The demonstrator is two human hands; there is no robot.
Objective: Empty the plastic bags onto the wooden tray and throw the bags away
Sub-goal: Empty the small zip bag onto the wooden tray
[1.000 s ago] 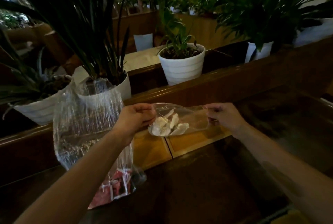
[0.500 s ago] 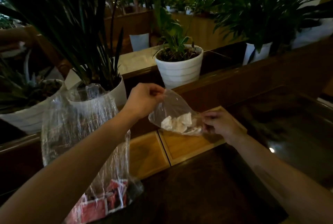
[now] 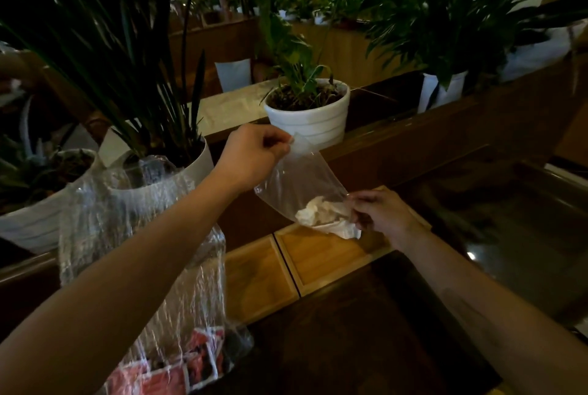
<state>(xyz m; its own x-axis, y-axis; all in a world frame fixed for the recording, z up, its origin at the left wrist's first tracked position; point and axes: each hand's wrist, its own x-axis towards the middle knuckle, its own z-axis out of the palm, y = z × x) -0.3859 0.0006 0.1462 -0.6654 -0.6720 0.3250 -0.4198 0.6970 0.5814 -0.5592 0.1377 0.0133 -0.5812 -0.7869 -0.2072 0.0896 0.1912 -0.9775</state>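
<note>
the left hand (image 3: 251,156) is raised, its fingers (image 3: 280,140) pinched together on the upper corner of a small clear bag (image 3: 299,184), which hangs tilted down toward the right. the right hand (image 3: 381,213) is lower, its fingers (image 3: 356,207) closed on the bag's lower end, where the opening seems to be. a cluster of white pieces (image 3: 321,213) sits at that low end, just beside the right fingers, and some of them poke out past the bag's edge. the bag is in the air above the right compartment of a wooden tray (image 3: 318,261), which lies on the dark surface (image 3: 366,331) against a wooden ledge; both visible compartments look bare. to the left, under the left forearm, a larger clear bag (image 3: 143,235) stands on the surface with red and white packets (image 3: 178,369) in its bottom. a white pot (image 3: 310,121) with a green plant stands on the ledge behind the hands.
</note>
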